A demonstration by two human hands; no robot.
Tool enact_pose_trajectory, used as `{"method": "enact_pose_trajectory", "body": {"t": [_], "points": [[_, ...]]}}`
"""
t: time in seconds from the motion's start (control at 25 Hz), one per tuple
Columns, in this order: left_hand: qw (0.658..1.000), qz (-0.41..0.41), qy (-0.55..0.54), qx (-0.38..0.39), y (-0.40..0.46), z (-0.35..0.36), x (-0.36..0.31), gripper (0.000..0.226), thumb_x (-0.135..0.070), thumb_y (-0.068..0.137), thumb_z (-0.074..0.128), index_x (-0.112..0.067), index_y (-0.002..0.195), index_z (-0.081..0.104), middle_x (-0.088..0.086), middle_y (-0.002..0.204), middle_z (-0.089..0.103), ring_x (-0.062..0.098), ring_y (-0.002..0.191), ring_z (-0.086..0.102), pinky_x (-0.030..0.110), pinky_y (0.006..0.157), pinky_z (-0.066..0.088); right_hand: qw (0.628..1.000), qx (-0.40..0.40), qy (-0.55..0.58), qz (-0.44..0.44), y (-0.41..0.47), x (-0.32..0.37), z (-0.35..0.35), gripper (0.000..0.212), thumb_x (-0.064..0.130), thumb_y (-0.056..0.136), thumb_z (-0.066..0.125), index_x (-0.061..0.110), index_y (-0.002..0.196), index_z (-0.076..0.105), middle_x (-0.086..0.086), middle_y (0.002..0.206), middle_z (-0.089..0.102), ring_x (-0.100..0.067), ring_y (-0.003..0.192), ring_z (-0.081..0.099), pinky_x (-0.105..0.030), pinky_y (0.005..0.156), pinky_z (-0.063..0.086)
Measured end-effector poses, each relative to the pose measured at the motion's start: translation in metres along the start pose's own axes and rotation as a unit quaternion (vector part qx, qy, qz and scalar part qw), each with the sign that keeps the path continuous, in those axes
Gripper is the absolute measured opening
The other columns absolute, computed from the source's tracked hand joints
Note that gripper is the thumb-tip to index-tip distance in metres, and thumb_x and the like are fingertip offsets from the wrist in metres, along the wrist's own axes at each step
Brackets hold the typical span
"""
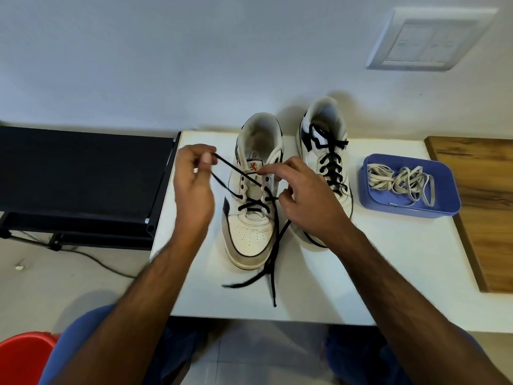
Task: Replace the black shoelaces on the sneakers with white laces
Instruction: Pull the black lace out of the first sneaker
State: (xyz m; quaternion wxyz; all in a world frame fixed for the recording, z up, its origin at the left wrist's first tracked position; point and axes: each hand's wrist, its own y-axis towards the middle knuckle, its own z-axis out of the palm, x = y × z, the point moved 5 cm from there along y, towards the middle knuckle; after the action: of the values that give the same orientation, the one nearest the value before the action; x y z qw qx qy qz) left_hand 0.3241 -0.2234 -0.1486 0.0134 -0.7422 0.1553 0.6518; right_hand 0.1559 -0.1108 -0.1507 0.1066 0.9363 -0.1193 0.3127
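Left hand: raised beside the near sneaker's left flank; thumb and fingers pinch a black lace drawn taut from the upper eyelets.
Right hand: over the gap between the two sneakers; forefinger extended to the tongue by the top right eyelet, other fingers curled. Whether it grips the lace cannot be told.
Left sneaker: on the white table, toe toward the person. Upper eyelets unthreaded; black lace remains crossed in the lower eyelets. Loose ends trail past the toe onto the table, toward its near edge.
Right sneaker: just beside the first, on its right, partly behind the right hand. Fully laced in black, ends lying loose at the collar.
Tray: blue, on the table right of the sneakers, apart from them.
White laces: bundled in the tray.
Board: wooden, at the table's right edge, touching the tray's far side.
Rack: black, left of the table.
Wall plate: white, on the wall upper right.
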Motion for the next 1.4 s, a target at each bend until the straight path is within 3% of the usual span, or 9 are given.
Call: {"method": "enact_pose_trajectory", "body": {"t": [0.16,0.28,0.36,0.68,0.88,1.08,1.2,1.28,1.4], "points": [[0.983,-0.095,-0.154,0.031,0.004,-0.002,-0.003,0.012,-0.011,0.105,0.04,-0.016,0.098,0.049,0.005,0.093,0.075,0.021,0.074,0.066,0.039,0.078,0.048,1.0,0.006,0.002,0.001,0.0,-0.001,0.002,0.06,0.001,0.085,0.055,0.037,0.133,0.059,0.01,0.105,0.046,-0.003,0.086,0.047,-0.031,0.076,0.041],[0.975,0.033,0.098,0.198,-0.013,0.018,-0.012,0.016,-0.021,0.102,0.057,-0.022,0.116,0.05,-0.015,0.078,0.062,0.011,0.074,0.061,0.035,0.075,0.048,1.0,0.01,0.01,0.002,-0.001,0.0,0.002,0.06,0.001,0.085,0.055,0.036,0.133,0.058,0.01,0.106,0.045,-0.005,0.086,0.048,-0.036,0.077,0.046],[0.909,0.15,0.307,0.237,-0.023,0.029,-0.011,0.032,-0.027,0.096,0.065,-0.026,0.125,0.05,-0.023,0.083,0.053,0.008,0.087,0.063,0.039,0.083,0.043,1.0,0.008,0.011,0.0,-0.001,0.0,0.001,0.06,0.002,0.084,0.055,0.035,0.134,0.057,0.009,0.106,0.045,-0.007,0.086,0.05,-0.04,0.078,0.05],[0.878,0.201,0.385,0.201,-0.018,0.031,-0.001,0.014,-0.022,0.092,0.073,-0.023,0.106,0.072,-0.008,0.089,0.053,0.019,0.087,0.059,0.035,0.078,0.032,1.0,0.01,0.004,-0.003,-0.001,0.0,0.002,0.06,0.001,0.085,0.055,0.034,0.135,0.057,0.009,0.107,0.045,-0.004,0.084,0.046,-0.037,0.078,0.046],[0.998,0.024,0.007,0.057,0.0,0.007,-0.002,0.012,-0.013,0.093,0.067,-0.023,0.088,0.062,-0.003,0.096,0.059,0.005,0.09,0.057,0.022,0.078,0.044,1.0,0.013,0.01,0.001,-0.001,-0.001,0.0,0.059,0.001,0.086,0.055,0.036,0.133,0.058,0.009,0.108,0.047,-0.002,0.088,0.05,-0.036,0.08,0.047],[0.933,-0.133,-0.331,0.05,0.004,0.0,0.001,0.016,-0.014,0.106,0.04,-0.015,0.092,0.049,0.004,0.085,0.07,0.024,0.077,0.065,0.034,0.069,0.05,1.0,0.014,0.008,0.002,0.0,-0.001,0.0,0.059,0.0,0.086,0.057,0.036,0.133,0.058,0.009,0.11,0.049,0.002,0.085,0.048,-0.036,0.081,0.048],[0.983,-0.04,-0.03,0.177,-0.003,0.011,-0.008,0.015,-0.021,0.103,0.046,-0.013,0.093,0.053,0.001,0.069,0.058,0.013,0.059,0.05,0.027,0.062,0.042,1.0,0.017,0.01,0.004,0.0,-0.002,0.002,0.06,0.001,0.085,0.057,0.036,0.134,0.057,0.009,0.11,0.047,-0.003,0.092,0.051,-0.042,0.085,0.052],[0.919,0.135,0.262,0.263,-0.015,0.026,-0.007,0.01,-0.023,0.101,0.057,-0.015,0.103,0.062,-0.003,0.085,0.062,0.007,0.072,0.057,0.023,0.068,0.047,1.0,0.016,0.014,0.001,0.0,-0.002,0.002,0.06,0.003,0.084,0.055,0.036,0.134,0.057,0.009,0.11,0.047,-0.008,0.097,0.054,-0.047,0.086,0.052],[0.86,0.226,0.373,0.263,-0.021,0.035,0.001,0.015,-0.021,0.097,0.066,-0.014,0.109,0.07,0.001,0.093,0.062,0.021,0.083,0.061,0.045,0.072,0.053,1.0,0.02,0.011,0.001,0.0,-0.003,0.003,0.06,0.003,0.085,0.055,0.036,0.135,0.056,0.009,0.111,0.047,-0.007,0.101,0.054,-0.048,0.087,0.053]]}}
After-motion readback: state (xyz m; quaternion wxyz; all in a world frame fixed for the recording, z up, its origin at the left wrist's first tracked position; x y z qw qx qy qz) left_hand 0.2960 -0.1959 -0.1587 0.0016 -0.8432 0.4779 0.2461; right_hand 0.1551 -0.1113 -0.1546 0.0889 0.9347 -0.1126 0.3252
